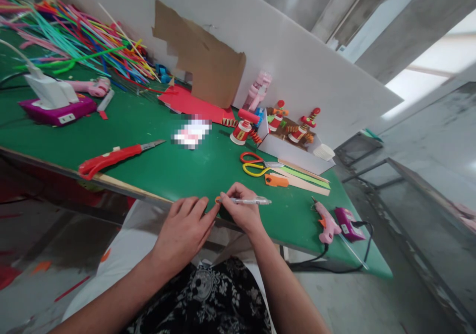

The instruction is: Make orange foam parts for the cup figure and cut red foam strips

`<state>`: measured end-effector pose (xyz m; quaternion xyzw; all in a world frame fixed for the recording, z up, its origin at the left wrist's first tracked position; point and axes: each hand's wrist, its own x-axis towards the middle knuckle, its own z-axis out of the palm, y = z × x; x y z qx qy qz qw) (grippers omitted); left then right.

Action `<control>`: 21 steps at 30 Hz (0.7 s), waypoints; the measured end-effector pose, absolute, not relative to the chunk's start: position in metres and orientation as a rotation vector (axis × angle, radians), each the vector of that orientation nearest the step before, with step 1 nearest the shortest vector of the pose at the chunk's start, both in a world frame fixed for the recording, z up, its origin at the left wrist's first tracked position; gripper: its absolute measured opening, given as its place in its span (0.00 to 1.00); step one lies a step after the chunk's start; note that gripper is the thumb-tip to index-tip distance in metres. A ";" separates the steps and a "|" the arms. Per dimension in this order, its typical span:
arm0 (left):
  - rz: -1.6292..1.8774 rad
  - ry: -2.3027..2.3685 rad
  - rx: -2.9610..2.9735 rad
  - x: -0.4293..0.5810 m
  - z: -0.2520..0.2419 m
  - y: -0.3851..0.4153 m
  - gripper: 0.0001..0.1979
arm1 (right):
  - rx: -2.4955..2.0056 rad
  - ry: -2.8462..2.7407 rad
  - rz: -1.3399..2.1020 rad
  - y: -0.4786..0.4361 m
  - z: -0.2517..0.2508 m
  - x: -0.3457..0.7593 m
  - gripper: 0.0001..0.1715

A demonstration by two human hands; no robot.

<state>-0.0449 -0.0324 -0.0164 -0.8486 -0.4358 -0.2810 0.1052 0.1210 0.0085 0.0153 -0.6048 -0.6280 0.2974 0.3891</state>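
Observation:
Near the table's front edge, my right hand (243, 210) grips a clear-barrelled pen (256, 201), its writing end toward my left hand. A small orange piece (217, 200) shows at the pen's tip. My left hand (186, 227) lies palm down, its fingers closed together and its fingertips on the orange piece, which they partly cover. Beyond my right hand lie scissors (256, 167) with red and yellow handles. Beside them are an orange cut piece (276, 180) and strips of beige and green paper (303, 175).
A red utility knife (115, 159) lies at left with its blade out. Pipe cleaners (85, 41) are heaped at the back left. A white box (297, 150) holds several small crafted figures. A pink glue gun (327, 225) and purple power socket (349, 225) sit at right, with trailing cords.

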 end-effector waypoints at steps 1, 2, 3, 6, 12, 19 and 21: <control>-0.829 -1.284 -2.503 -0.045 -0.017 -0.032 0.17 | -1.535 -1.597 0.758 0.009 0.015 0.121 0.16; -0.829 -1.287 -2.504 -0.045 -0.017 -0.032 0.18 | -1.534 -1.598 0.760 0.009 0.014 0.121 0.16; -0.829 -1.292 -2.504 -0.045 -0.017 -0.032 0.18 | -1.533 -1.599 0.761 0.009 0.014 0.121 0.16; -0.826 -1.295 -2.503 -0.045 -0.017 -0.033 0.18 | -1.533 -1.611 0.760 0.009 0.014 0.121 0.16; -0.829 -1.285 -2.500 -0.046 -0.017 -0.032 0.18 | -1.526 -1.608 0.764 0.008 0.018 0.121 0.15; -0.827 -1.306 -2.510 -0.044 -0.018 -0.033 0.17 | -1.469 -1.457 0.810 0.011 0.018 0.123 0.16; -0.822 -1.299 -2.519 -0.045 -0.016 -0.033 0.17 | -1.449 -1.425 0.853 0.009 0.019 0.124 0.17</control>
